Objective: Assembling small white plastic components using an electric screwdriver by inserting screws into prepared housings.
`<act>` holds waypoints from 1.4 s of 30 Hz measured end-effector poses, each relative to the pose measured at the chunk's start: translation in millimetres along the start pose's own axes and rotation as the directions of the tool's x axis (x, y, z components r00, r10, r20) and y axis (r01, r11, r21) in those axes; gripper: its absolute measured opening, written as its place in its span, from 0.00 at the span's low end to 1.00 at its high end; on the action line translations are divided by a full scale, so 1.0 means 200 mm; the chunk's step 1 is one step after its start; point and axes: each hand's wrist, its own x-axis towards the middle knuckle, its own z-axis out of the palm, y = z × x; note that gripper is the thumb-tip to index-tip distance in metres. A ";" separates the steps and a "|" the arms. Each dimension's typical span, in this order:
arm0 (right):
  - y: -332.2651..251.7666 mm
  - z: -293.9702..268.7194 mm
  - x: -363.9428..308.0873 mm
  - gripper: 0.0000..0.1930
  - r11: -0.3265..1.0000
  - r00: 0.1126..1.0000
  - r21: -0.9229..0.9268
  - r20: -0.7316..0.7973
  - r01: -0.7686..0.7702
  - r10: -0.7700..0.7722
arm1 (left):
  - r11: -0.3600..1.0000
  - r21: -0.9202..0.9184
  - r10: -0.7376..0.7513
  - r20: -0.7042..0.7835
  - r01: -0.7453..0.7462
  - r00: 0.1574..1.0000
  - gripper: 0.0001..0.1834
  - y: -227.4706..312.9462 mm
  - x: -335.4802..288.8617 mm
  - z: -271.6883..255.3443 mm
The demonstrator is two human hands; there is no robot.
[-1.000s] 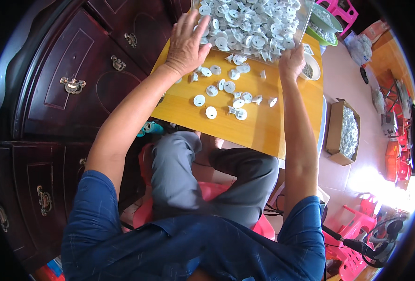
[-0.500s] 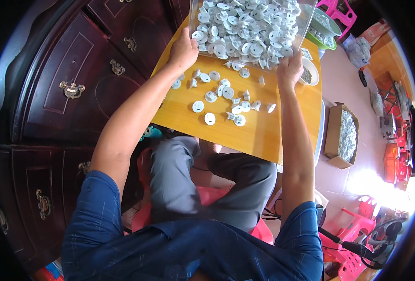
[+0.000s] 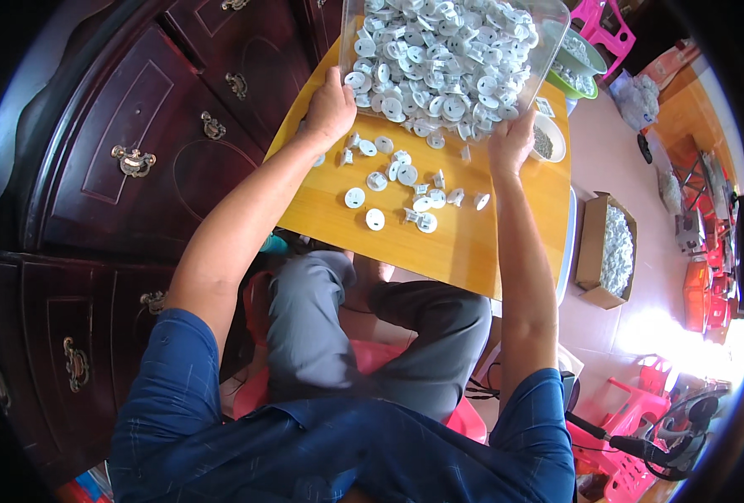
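Note:
My left hand grips the near left corner of a clear plastic tray, fingers closed on its edge. At the near right corner, my right hand holds the same tray. Inside lies a heap of small white round plastic pieces, disc-shaped with slots and short stems. More of these loose pieces are scattered over the yellow wooden table just below the tray. The tray's far edge is cut off by the top of the picture.
A white bowl of small greyish bits stands beside my right hand. Behind it are green bowls with pale pieces. A cardboard box of white pieces sits on the floor at right. Dark wooden drawers border the left side.
The tray has come slightly toward me, both hands still on it, and its near edge now covers a few of the farther loose pieces. The view has shifted slightly.

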 end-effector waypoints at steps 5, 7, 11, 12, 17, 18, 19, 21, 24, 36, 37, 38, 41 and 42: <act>0.03 0.00 0.01 0.11 1.000 0.999 0.011 -0.039 0.017 -0.016 | 0.995 -0.086 -0.045 0.042 0.048 0.998 0.23 0.04 0.00 0.00; 0.00 0.02 0.00 0.10 0.999 1.000 0.031 -0.030 0.005 -0.004 | 0.982 -0.186 -0.034 -0.028 0.028 0.999 0.28 0.01 0.00 0.01; 0.03 0.04 0.02 0.10 1.000 0.999 0.026 -0.045 0.005 -0.004 | 0.897 -0.442 -0.093 -0.153 0.016 0.984 0.38 0.10 0.04 0.08; 0.04 0.04 0.02 0.09 0.999 0.999 0.048 -0.053 0.008 -0.005 | 0.863 -0.503 -0.132 -0.149 0.039 0.980 0.40 0.13 0.05 0.11; 0.06 0.07 0.04 0.10 0.998 0.996 0.059 -0.087 0.020 -0.015 | 0.902 -0.426 -0.168 -0.188 0.073 0.968 0.38 0.15 0.08 0.16; 0.06 0.07 0.04 0.10 0.998 0.997 0.057 -0.079 0.020 -0.015 | 0.905 -0.421 -0.161 -0.197 0.065 0.967 0.37 0.14 0.09 0.17; 0.07 0.07 0.03 0.10 0.998 0.997 0.055 -0.071 0.019 -0.015 | 0.908 -0.415 -0.155 -0.206 0.057 0.966 0.37 0.14 0.09 0.18; 0.06 0.07 0.03 0.10 0.999 0.998 0.050 -0.056 0.017 -0.014 | 0.909 -0.414 -0.141 -0.211 0.042 0.967 0.36 0.12 0.09 0.19; 0.05 0.07 0.02 0.12 0.997 0.998 0.077 -0.055 0.019 -0.015 | 0.910 -0.414 -0.126 -0.199 0.033 0.972 0.35 0.09 0.07 0.19; 0.06 0.07 -0.01 0.18 0.995 0.997 0.091 -0.072 0.046 -0.039 | 0.918 -0.393 -0.138 -0.189 0.054 0.972 0.29 0.13 0.03 0.14; 0.06 0.06 0.00 0.16 0.995 0.995 0.085 -0.082 0.056 -0.049 | 0.912 -0.405 -0.147 -0.169 0.067 0.975 0.28 0.15 0.04 0.14; 0.05 0.06 0.00 0.13 0.995 0.994 0.079 -0.091 0.067 -0.060 | 0.906 -0.416 -0.155 -0.150 0.080 0.976 0.28 0.17 0.04 0.14; 0.04 0.07 0.00 0.14 0.996 0.994 0.063 -0.100 0.057 -0.051 | 0.907 -0.419 -0.138 -0.188 0.048 0.972 0.27 0.13 0.06 0.16; 0.04 0.06 0.00 0.15 0.997 0.996 0.066 -0.081 0.034 -0.029 | 0.908 -0.416 -0.148 -0.194 0.055 0.970 0.27 0.13 0.06 0.17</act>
